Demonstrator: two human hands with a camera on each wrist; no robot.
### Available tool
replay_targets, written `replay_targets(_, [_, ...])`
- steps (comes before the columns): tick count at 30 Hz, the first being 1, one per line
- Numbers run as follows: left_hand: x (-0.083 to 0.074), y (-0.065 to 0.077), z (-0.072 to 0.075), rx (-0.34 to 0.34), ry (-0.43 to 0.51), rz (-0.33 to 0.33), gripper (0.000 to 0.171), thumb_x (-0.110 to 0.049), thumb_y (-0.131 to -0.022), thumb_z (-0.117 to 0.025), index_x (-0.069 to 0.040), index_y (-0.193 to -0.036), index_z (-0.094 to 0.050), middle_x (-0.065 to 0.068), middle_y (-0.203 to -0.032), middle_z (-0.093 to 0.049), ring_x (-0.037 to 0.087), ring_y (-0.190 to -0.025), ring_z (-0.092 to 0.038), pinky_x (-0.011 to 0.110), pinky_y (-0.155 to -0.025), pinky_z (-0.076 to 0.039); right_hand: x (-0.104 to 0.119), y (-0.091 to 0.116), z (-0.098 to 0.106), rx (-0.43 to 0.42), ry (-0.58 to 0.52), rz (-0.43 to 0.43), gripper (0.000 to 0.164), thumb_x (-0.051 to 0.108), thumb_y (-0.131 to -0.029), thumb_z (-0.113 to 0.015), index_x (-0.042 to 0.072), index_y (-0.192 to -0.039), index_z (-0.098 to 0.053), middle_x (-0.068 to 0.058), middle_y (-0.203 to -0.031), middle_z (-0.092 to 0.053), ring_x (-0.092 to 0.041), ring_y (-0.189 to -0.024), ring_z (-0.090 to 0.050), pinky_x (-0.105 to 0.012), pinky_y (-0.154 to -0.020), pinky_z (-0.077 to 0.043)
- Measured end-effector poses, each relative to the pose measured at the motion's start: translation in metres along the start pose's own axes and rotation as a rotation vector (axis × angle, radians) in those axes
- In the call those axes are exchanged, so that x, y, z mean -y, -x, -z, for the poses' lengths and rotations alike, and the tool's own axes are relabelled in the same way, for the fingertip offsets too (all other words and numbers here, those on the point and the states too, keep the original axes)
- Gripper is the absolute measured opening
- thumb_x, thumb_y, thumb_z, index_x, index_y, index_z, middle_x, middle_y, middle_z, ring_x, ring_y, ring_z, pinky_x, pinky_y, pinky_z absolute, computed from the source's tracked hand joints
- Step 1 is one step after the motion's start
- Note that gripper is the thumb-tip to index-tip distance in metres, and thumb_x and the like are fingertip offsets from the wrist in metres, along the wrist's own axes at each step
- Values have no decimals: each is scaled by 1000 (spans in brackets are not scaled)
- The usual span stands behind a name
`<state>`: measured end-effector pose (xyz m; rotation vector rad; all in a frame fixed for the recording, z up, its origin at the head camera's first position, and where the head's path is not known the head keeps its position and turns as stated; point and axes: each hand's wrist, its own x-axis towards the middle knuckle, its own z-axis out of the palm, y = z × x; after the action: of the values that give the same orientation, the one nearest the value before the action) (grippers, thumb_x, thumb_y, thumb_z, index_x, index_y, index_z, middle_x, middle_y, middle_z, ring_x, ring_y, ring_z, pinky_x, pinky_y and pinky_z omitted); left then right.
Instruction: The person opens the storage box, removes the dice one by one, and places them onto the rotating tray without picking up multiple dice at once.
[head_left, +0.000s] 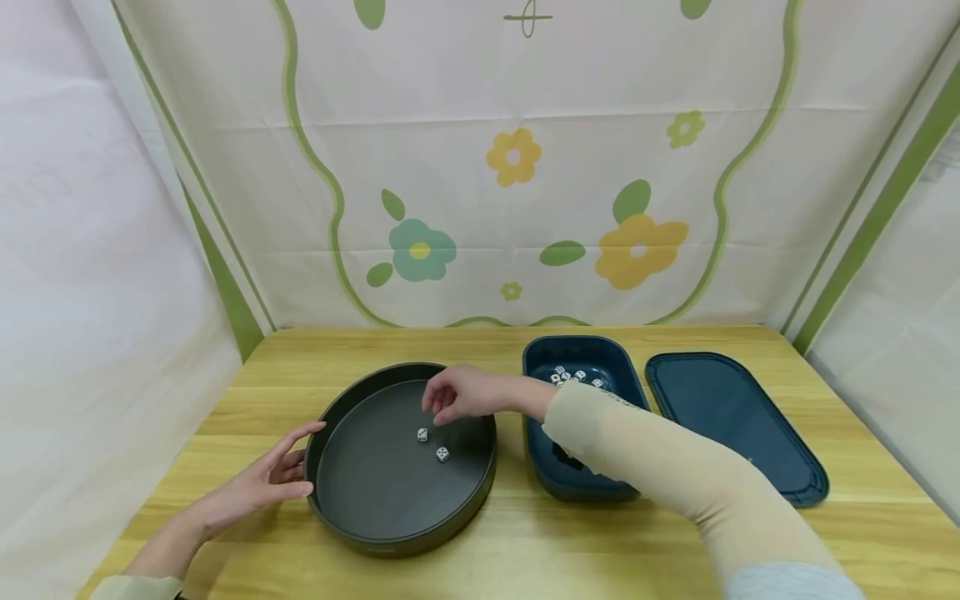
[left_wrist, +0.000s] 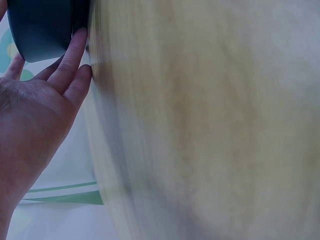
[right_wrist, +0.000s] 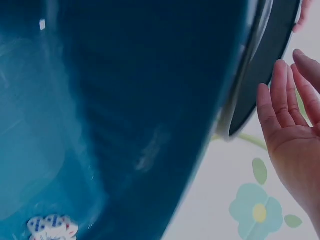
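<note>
My left hand [head_left: 258, 485] rests against the left side of a round dark pan [head_left: 390, 546], its fingers and thumb spread along the wall and rim. In the left wrist view, fairly straight fingers of that hand touch the pan [left_wrist: 42, 35]. Two white dice lie inside the pan: one die [head_left: 423, 435] near its middle, the other die [head_left: 442, 454] slightly nearer me. Above the pan's right part, my right hand [head_left: 467, 392] hovers with loosely bent fingers. The right wrist view shows nothing held between its relaxed fingers [right_wrist: 282, 97].
Right of the pan stands a deep blue rectangular container [head_left: 543, 479], with several white dice [head_left: 566, 377] at its far end; my right forearm crosses over it. A flat blue lid [head_left: 720, 400] lies farther right on the wooden table [head_left: 465, 575]. Flower-patterned cloth [head_left: 465, 100] hangs behind.
</note>
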<state>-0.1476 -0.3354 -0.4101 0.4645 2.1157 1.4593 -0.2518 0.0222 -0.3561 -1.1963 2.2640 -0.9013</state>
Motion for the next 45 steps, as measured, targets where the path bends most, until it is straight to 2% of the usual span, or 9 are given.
replay_targets(10, [1,2,0,2,-16,-9,75,-9,-101,-52,-20,-157,-2,36,-153,6,59,-135,1,63,-100,-27,-9,40,24,-38,-12,18,19,7,-90,-69,0,-108,-68,-3,-95,-66,-8,-85,-60,-24,-79,-49])
replay_targets(16, [0,3,1,4,-17,-19,75,-8,-100,-52,-18,-156,-3,38,-152,1,59,-135,-3,48,-99,-36,-13,70,39,-81,-22,35,16,8,-91,-69,5,-106,-69,0,-94,-66,-9,-86,-62,-28,-79,-51])
replay_targets(19, [0,3,0,5,-3,-19,75,-8,-100,-52,-19,-157,-3,38,-152,1,59,-135,-2,36,-97,-39,-16,86,47,-103,-39,41,16,9,-91,-69,5,-106,-69,2,-93,-66,-11,-86,-63,-30,-78,-52])
replay_targets(23, [0,3,0,-1,-15,-19,75,-8,-100,-52,-19,-156,-4,38,-152,1,59,-135,-2,42,-99,-37,-24,105,57,-124,-62,14,18,9,-91,-69,4,-108,-68,-4,-97,-67,-14,-86,-63,-31,-76,-53])
replay_targets(26, [0,3,0,-9,-35,-7,75,-9,-100,-52,-19,-156,-4,37,-153,-1,59,-135,-3,56,-100,-32,-33,119,61,-142,-58,-29,20,9,-90,-70,1,-109,-67,-9,-98,-67,-15,-86,-63,-31,-74,-53])
replay_targets(35, [2,3,1,-19,-23,28,75,-10,-100,-53,-19,-156,-4,33,-154,-3,54,-137,-5,53,-101,-32,-64,156,69,-173,-48,-105,28,9,-87,-73,-2,-112,-65,-14,-105,-64,-24,-90,-61,-33,-78,-52])
replay_targets(38, [3,3,1,-18,-19,27,75,-10,-100,-53,-19,-156,-4,33,-154,-4,54,-137,-5,47,-100,-35,-74,164,72,-166,-14,-143,35,10,-85,-76,-2,-115,-63,-15,-110,-62,-29,-95,-61,-34,-81,-51])
replay_targets(42, [5,4,2,-24,4,34,76,-9,-100,-53,-20,-157,-4,32,-154,-4,53,-137,-5,28,-95,-39,-83,170,76,-163,48,-192,37,9,-83,-77,-1,-117,-63,-15,-113,-62,-32,-98,-61,-32,-81,-51])
replay_targets(45, [7,4,4,-24,19,28,76,-8,-100,-53,-20,-157,-4,33,-154,-4,52,-137,-4,20,-91,-39,-86,171,77,-163,83,-215,37,8,-83,-77,-1,-116,-63,-16,-113,-62,-32,-97,-62,-33,-79,-51])
